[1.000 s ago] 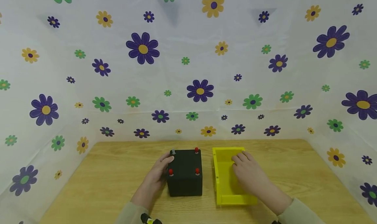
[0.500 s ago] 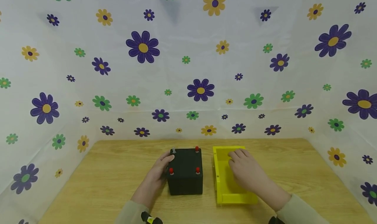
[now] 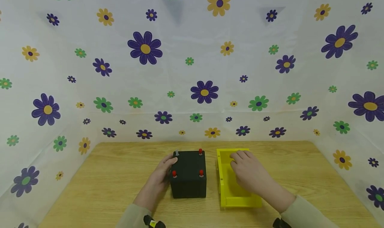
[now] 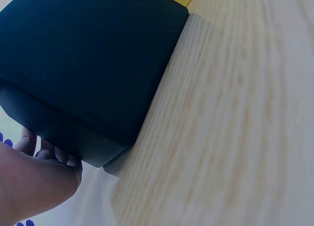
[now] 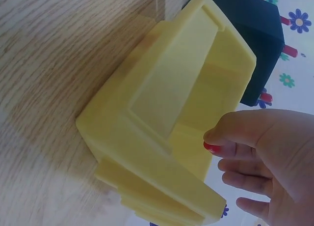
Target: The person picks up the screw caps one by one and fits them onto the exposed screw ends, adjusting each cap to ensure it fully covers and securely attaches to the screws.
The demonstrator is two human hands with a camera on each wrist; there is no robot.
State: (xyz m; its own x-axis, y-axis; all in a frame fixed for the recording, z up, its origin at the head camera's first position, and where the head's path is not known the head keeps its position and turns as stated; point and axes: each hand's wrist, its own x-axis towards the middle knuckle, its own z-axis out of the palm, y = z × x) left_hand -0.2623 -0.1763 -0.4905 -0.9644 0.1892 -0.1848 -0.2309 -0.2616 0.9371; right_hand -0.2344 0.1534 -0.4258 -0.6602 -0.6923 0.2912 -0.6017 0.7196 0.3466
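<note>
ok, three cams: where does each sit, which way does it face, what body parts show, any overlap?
Head: worn on the head, faces forward and down at the table; shows left hand on the black box, right hand over the yellow bin, both sleeves.
Left wrist: beside the black box, close; fingers at its lower edge.
Right wrist: over the yellow bin; thumb and forefinger pinch a small red piece.
All three share box and bin.

Head camera looks down from afar; wrist cameras sit close, all sharing the black box (image 3: 188, 174).
</note>
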